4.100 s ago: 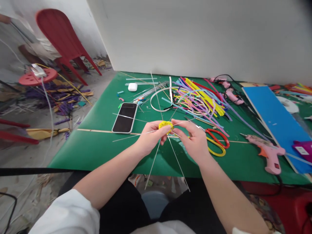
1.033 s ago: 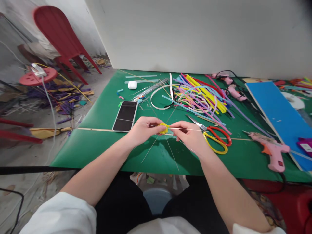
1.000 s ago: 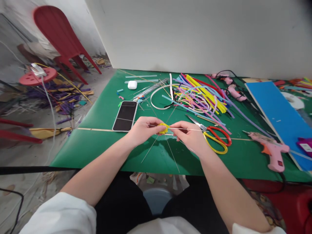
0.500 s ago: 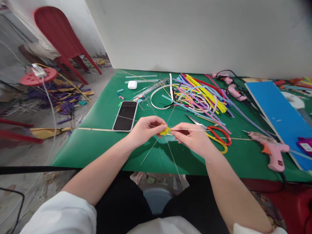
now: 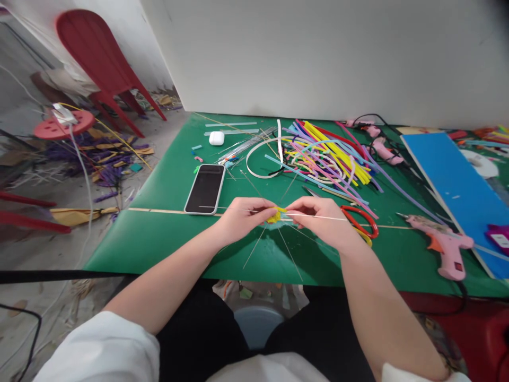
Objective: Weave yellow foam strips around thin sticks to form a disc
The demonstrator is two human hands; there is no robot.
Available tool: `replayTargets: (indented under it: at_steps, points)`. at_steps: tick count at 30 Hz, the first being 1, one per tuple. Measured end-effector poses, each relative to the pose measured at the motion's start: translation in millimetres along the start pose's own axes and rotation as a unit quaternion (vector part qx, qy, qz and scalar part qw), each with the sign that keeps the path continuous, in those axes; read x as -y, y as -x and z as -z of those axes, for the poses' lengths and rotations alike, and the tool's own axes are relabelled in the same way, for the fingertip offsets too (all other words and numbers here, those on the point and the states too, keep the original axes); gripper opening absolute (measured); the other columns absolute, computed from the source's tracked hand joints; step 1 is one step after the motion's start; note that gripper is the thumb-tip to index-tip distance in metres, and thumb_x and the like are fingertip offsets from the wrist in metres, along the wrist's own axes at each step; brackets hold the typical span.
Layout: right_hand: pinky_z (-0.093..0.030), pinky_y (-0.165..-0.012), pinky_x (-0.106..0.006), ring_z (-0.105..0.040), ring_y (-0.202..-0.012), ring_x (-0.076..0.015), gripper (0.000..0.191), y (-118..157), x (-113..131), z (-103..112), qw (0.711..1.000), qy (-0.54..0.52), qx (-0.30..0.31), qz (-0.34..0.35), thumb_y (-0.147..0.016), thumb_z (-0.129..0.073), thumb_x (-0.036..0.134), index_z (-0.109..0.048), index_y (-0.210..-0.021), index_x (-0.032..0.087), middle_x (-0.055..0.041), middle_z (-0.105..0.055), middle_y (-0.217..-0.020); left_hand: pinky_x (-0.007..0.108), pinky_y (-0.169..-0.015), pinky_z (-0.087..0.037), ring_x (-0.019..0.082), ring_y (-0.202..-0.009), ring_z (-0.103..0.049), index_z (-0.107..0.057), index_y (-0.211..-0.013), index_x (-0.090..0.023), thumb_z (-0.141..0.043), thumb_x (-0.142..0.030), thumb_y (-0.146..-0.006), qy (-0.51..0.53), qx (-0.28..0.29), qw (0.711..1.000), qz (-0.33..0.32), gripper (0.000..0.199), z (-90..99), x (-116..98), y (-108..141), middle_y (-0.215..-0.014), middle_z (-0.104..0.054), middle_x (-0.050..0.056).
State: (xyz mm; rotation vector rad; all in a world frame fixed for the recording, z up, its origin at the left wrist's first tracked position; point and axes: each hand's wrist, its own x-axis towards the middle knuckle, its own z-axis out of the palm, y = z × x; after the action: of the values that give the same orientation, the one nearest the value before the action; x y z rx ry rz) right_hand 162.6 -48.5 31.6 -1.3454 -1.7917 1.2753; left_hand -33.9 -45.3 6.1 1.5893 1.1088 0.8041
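Observation:
A small yellow wound centre [image 5: 273, 215], which looks like coiled pipe cleaner, has several thin pale wires [image 5: 291, 248] fanning out from it like spokes. My left hand [image 5: 244, 217] pinches the left side of this centre between thumb and fingers. Against its right side, my right hand [image 5: 314, 215] is closed on a short yellow pipe cleaner end [image 5: 282, 210]. One wire runs across the right fingers, and others pass under the hands. Scissors [image 5: 361, 220] with red and yellow handles lie partly hidden behind my right hand. A phone [image 5: 205, 189] lies left of the hands.
Beyond the hands is a heap of coloured pipe cleaners [image 5: 326, 154]. A pink glue gun [image 5: 441, 241] and a blue board [image 5: 453, 196] lie on the right. A white earbud case [image 5: 217, 138] sits at the back left of the green table [image 5: 159, 244].
Both hands and the yellow centre have shifted slightly right, and the wire spokes have turned a little. My right hand has come closer to the centre and now covers more of the scissors.

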Motion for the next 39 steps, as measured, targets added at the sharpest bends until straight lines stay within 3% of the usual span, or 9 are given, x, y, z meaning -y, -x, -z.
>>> replayTargets:
  at_steps: [5,11,14,18,22,26,30,34,39]
  points:
    - [-0.039,-0.05,-0.024,-0.053,-0.058,-0.0128,0.02,5,2,6,0.998,0.065,0.012,0.022,-0.076,-0.055,0.037,-0.066,-0.076,0.02,-0.0009,-0.062,-0.068,0.022,-0.062,-0.049,0.012,-0.067,-0.06,-0.067,-0.085,-0.016,-0.053,-0.04,-0.08,-0.038,-0.025,0.999,-0.021,0.029,-2.1,-1,1,-0.076,-0.068,0.003]
    - [-0.04,-0.064,-0.026,-0.056,-0.072,-0.0136,0.015,11,6,13,0.965,0.225,-0.014,0.134,-0.081,-0.053,0.026,-0.066,-0.075,0.021,-0.0002,-0.066,-0.075,0.022,-0.063,-0.048,0.012,-0.067,-0.061,-0.066,-0.086,-0.016,-0.052,-0.039,-0.081,-0.058,-0.058,0.996,-0.036,0.028,-4.0,1,-1,-0.079,-0.067,0.004]
    - [-0.038,-0.073,-0.029,-0.055,-0.075,-0.0153,0.015,12,7,11,0.921,0.333,-0.061,0.193,-0.082,-0.053,0.023,-0.066,-0.074,0.02,-0.0012,-0.067,-0.073,0.022,-0.065,-0.048,0.013,-0.071,-0.061,-0.066,-0.085,-0.016,-0.052,-0.039,-0.081,-0.068,-0.096,0.992,-0.035,0.028,-6.2,2,-2,-0.081,-0.067,0.003]
    - [-0.032,-0.082,-0.035,-0.051,-0.081,-0.0189,0.019,14,10,0,0.834,0.471,-0.135,0.253,-0.082,-0.05,0.017,-0.065,-0.071,0.019,-0.0031,-0.066,-0.068,0.021,-0.063,-0.048,0.013,-0.069,-0.06,-0.066,-0.083,-0.016,-0.052,-0.038,-0.08,-0.069,-0.129,0.989,-0.024,0.027,-9.7,1,-3,-0.077,-0.067,0.003]
    - [-0.03,-0.068,-0.033,-0.048,-0.073,-0.0183,0.02,15,11,-18,0.791,0.53,-0.165,0.259,-0.08,-0.048,0.011,-0.061,-0.066,0.018,-0.0035,-0.06,-0.061,0.021,-0.056,-0.048,0.014,-0.067,-0.061,-0.065,-0.081,-0.015,-0.054,-0.04,-0.078,-0.005,-0.149,0.989,0.022,0.028,-11.8,3,-6,-0.073,-0.066,0.004]
    - [-0.025,-0.055,-0.03,-0.045,-0.063,-0.0157,0.023,14,8,-36,0.798,0.528,-0.153,0.245,-0.082,-0.047,0.013,-0.057,-0.062,0.017,-0.0033,-0.055,-0.058,0.021,-0.049,-0.048,0.015,-0.063,-0.063,-0.063,-0.082,-0.015,-0.055,-0.041,-0.077,0.043,-0.143,0.987,0.06,0.027,-13.3,7,-6,-0.071,-0.064,0.003]
    - [-0.026,-0.053,-0.028,-0.049,-0.064,-0.0144,0.022,13,7,-44,0.818,0.494,-0.163,0.245,-0.086,-0.044,0.017,-0.06,-0.07,0.017,-0.0033,-0.058,-0.063,0.02,-0.05,-0.047,0.012,-0.06,-0.061,-0.064,-0.084,-0.017,-0.05,-0.039,-0.08,-0.028,-0.14,0.989,0.028,0.026,-15.1,10,-1,-0.07,-0.063,0.001]
    - [-0.031,-0.058,-0.028,-0.05,-0.07,-0.0162,0.024,11,10,-40,0.821,0.486,-0.169,0.248,-0.088,-0.043,0.021,-0.062,-0.075,0.016,-0.0046,-0.06,-0.067,0.02,-0.055,-0.043,0.011,-0.058,-0.055,-0.065,-0.082,-0.017,-0.047,-0.034,-0.083,-0.154,-0.118,0.981,-0.029,0.025,-17.0,9,3,-0.066,-0.062,0.001]
    - [-0.033,-0.064,-0.031,-0.051,-0.075,-0.0193,0.023,9,12,-22,0.807,0.503,-0.192,0.243,-0.087,-0.047,0.026,-0.065,-0.076,0.017,-0.0056,-0.063,-0.068,0.019,-0.057,-0.041,0.01,-0.06,-0.054,-0.066,-0.083,-0.017,-0.047,-0.035,-0.084,-0.175,-0.068,0.981,-0.055,0.026,-18.4,9,6,-0.069,-0.064,0.0]
